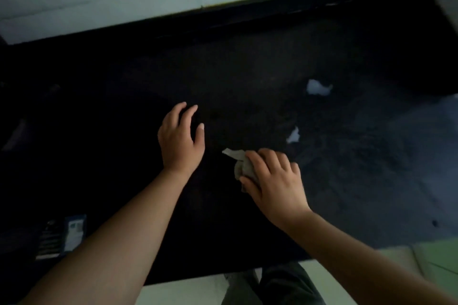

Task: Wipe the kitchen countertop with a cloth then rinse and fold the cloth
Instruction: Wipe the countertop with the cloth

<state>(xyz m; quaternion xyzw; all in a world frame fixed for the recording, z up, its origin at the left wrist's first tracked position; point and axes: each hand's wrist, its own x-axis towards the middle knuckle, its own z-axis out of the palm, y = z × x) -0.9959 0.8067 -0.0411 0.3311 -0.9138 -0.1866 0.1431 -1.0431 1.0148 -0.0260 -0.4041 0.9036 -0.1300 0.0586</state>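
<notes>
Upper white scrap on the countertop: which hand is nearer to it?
Right. The right hand, bunched on the grey cloth, sits below and slightly left of the upper white scrap. The left hand is empty and much farther left.

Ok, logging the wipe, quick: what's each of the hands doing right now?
Left hand: open, holding nothing, over the countertop.
Right hand: closed on the cloth.

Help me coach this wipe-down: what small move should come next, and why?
Probably sweep the right hand, with its bunched cloth, forward and right toward the nearer white scrap. That scrap and a second white scrap lie unwiped on the dark countertop, while the left hand is empty.
</notes>
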